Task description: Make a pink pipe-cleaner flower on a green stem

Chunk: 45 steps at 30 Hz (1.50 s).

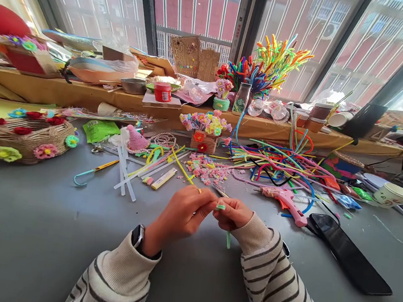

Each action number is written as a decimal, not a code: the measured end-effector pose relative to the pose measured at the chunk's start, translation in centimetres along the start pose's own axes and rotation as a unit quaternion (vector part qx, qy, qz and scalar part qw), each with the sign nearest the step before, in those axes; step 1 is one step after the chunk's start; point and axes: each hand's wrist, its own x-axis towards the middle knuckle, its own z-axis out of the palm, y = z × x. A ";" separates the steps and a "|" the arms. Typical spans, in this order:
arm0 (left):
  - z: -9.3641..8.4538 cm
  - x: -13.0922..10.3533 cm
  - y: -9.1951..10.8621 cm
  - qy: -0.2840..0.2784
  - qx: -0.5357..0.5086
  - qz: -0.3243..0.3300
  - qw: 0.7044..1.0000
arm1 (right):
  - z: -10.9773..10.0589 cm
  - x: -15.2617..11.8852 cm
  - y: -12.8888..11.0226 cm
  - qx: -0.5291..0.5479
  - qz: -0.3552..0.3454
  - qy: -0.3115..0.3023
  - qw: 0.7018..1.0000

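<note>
My left hand [188,211] and my right hand [234,213] meet over the middle of the grey table. The thumb and finger of my right hand pinch a small light-green fuzzy piece [220,207], which looks like a bit of pipe cleaner. The fingertips of my left hand are pressed together right beside it; what they hold is hidden. Below my right hand a light-green strip [228,240] shows; whether it joins the piece I cannot tell. Just beyond the hands lie scissors [220,190], partly covered, and a heap of small pink and green bits [208,169].
To the right are a pink glue gun [286,202], a black phone [349,254] and tangled pipe cleaners [278,161]. On the left sit glue sticks [124,170], a lighter [164,179], a crochet hook [94,172] and a flowered basket [35,141]. A flower box [202,141] stands behind.
</note>
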 end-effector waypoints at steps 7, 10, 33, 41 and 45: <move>-0.3 0.1 0.7 0.003 0.015 0.027 1.000 | -0.1 -0.6 -0.9 -0.024 0.024 -0.033 0.999; -0.4 0.2 0.8 -0.004 0.021 0.036 0.999 | -0.3 -0.8 -1.1 -0.052 0.018 -0.017 0.998; 0.8 2.6 -2.2 -0.231 -0.063 -0.171 0.956 | 0.8 -1.1 -1.6 -0.747 -0.164 0.225 0.604; 1.2 2.5 -3.1 -0.238 -0.127 -0.175 0.947 | 1.5 -0.3 0.1 -0.782 -0.241 0.239 0.523; 1.1 2.0 -3.5 -0.182 -0.158 -0.245 0.939 | 1.3 0.0 0.7 -0.777 -0.253 0.263 0.514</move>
